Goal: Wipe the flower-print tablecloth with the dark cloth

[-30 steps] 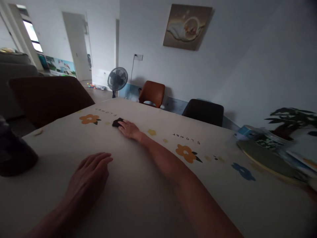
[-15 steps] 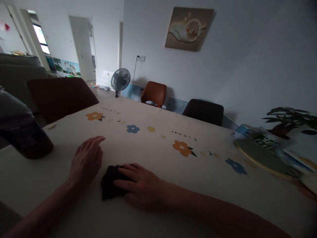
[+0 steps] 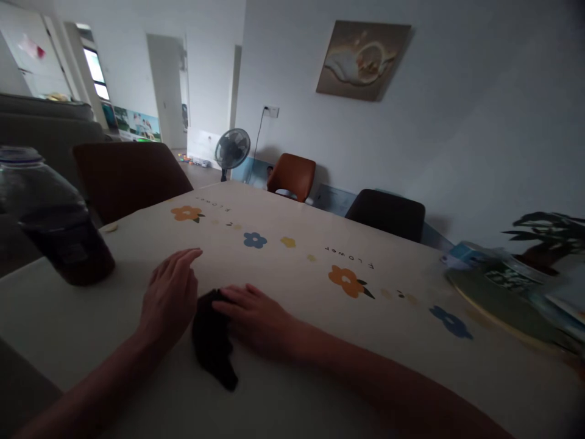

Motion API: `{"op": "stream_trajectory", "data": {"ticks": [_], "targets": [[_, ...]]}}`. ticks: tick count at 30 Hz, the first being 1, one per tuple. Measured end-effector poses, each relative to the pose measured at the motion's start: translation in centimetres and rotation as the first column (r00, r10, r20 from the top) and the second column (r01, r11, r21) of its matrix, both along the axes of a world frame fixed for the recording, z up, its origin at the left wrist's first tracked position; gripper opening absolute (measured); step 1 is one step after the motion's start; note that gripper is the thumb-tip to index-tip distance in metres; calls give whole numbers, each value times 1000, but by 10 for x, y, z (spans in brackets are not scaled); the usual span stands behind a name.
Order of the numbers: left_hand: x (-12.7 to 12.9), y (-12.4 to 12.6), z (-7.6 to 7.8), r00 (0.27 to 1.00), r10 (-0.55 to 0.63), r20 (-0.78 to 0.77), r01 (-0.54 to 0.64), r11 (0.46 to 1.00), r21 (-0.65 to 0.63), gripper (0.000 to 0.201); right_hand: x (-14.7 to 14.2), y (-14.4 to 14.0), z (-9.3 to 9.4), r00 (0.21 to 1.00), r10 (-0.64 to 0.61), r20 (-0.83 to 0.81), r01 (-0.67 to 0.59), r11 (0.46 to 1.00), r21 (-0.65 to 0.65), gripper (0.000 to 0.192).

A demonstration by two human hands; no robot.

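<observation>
A crumpled black cloth [image 3: 212,344] lies on the pale tabletop [image 3: 283,277] in front of me, its lower end trailing toward me. My right hand [image 3: 258,320] rests over the cloth's upper right edge, fingers pressed down on it and partly bent; the thumb is hidden. Just left of the cloth is my left hand [image 3: 171,292], turned on its side with fingers stretched forward and nothing in them. It is close to the cloth's upper left edge, and I cannot tell whether they touch.
A clear bottle of dark liquid [image 3: 68,231] stands at the left. A small pale piece [image 3: 111,227] lies behind it. At the right are a green round mat [image 3: 493,305], a tissue box [image 3: 468,253] and a potted plant [image 3: 543,244]. Chairs [image 3: 292,174] and a fan [image 3: 232,148] stand beyond.
The black cloth has gone from a compact bunch to a longer shape stretching toward me. My right hand has shifted slightly away from me on it. The camera view has turned a little left.
</observation>
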State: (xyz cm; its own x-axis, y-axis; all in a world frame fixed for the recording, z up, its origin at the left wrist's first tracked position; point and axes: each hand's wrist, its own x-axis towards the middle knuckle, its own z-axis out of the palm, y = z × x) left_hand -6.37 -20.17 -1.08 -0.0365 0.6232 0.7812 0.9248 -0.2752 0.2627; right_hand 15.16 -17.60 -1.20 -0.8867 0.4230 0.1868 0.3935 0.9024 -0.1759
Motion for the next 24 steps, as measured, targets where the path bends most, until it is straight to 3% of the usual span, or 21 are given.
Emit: {"op": "stream_trajectory", "data": {"ticks": [7,14,18,21,24], "targets": [[10,-4,5,983,-102,-154,114,991,70,35,-81,121,3,955,-268,131,281,954,-100,46],[18,-8,9,972,-184,-148,195,979,63,45,-140,213,11,831,-541,130,556,815,-162,47],[17,-9,13,979,-166,-121,176,981,79,52,-175,229,12,802,-584,125,597,777,-202,60],[16,-10,15,981,-162,-104,170,982,80,55,-197,220,13,865,-490,109,502,840,-207,60],[16,-8,15,984,-144,-108,153,985,82,51,-210,196,13,951,-296,86,308,932,-194,50]]}}
